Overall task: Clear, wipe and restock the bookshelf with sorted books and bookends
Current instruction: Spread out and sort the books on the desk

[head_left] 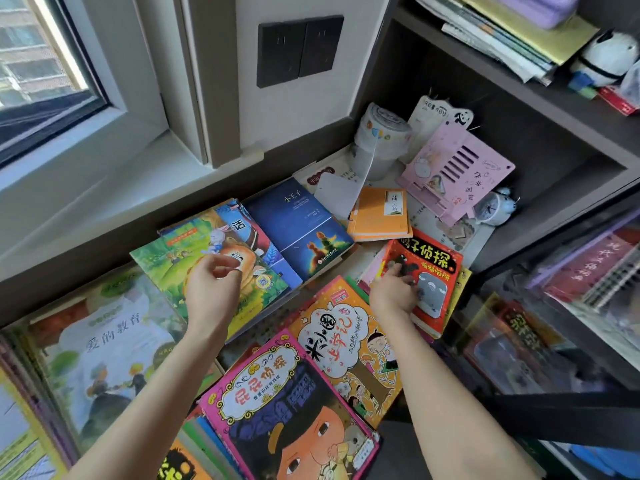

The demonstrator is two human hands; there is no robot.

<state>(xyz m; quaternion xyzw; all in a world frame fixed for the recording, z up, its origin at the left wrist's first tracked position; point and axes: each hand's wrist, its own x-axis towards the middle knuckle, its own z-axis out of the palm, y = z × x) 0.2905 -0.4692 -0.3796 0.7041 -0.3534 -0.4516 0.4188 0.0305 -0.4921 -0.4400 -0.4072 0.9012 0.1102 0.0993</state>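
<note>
Several children's books lie flat and overlapping on the low shelf surface. My left hand (213, 285) hovers over the green picture book (162, 261) with loosely curled fingers and holds nothing. My right hand (393, 292) grips the left edge of the red detective book (434, 268), thumb and fingers curled onto its cover. A dark blue book (301, 226) and an orange book (377, 216) lie behind the hands. A pink perforated book stand (453, 171) leans in the shelf corner. Nearest me lie an orange comic (346, 337) and a pink-bordered book (277, 393).
A large pale book (104, 344) lies at the left. A tape roll on a cup (381, 133) and a small clock (495, 209) stand by the stand. The upper shelf (519, 81) carries stacked papers and a plush toy (606, 57). Lower right shelves (571, 271) hold books.
</note>
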